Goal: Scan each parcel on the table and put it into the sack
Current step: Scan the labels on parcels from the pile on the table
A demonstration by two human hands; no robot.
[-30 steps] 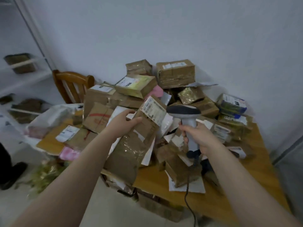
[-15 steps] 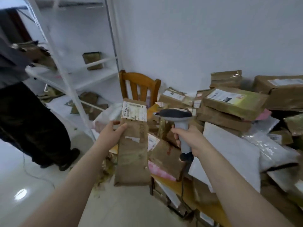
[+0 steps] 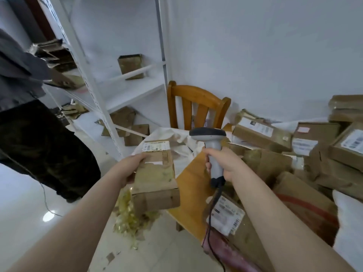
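Just left of centre, left hand grips a long brown parcel by its near-left edge, thumb on top. Right hand, at 3 o'clock of it, is wrapped round the scanner handle, cord hanging.

White sack lies rumpled at 12 o'clock, just beyond the parcel, before a wooden chair.

Step, as judged: parcel on its way to the sack. No beam visible, so cannot tell whether the scan is done.

Next move: reach forward over the sack mouth, which looks slack, then release.

Parcel: taped cardboard, scuffed, torn patch mid-face, white label face-up at the far end.

Heap of parcels covers the table from 2 to 5 o'clock.
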